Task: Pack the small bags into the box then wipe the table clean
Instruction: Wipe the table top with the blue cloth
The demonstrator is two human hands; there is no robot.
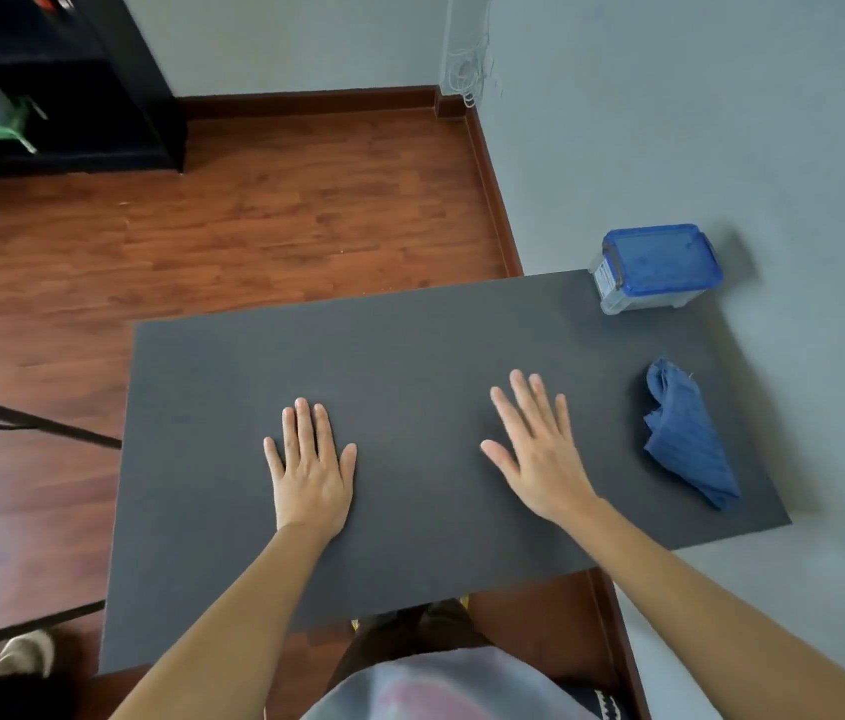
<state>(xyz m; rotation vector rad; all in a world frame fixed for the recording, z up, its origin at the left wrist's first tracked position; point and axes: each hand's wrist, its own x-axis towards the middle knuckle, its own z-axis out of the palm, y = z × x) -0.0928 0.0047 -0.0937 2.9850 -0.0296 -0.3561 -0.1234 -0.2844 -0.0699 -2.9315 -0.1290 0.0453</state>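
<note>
A clear plastic box point(655, 270) with a blue lid shut on top stands at the far right corner of the dark grey table point(410, 345), against the wall. A crumpled blue cloth point(688, 433) lies on the table's right side. My left hand point(310, 467) rests flat on the table, palm down, fingers apart and holding nothing. My right hand point(537, 449) lies palm down with spread fingers, a little left of the cloth and apart from it. No small bags show anywhere on the table.
The table's right edge runs along a pale grey wall point(721, 122). Wooden floor point(254, 210) lies beyond and to the left. A black shelf unit point(72, 96) stands at the far left. Thin black bars point(31, 420) cross the left side.
</note>
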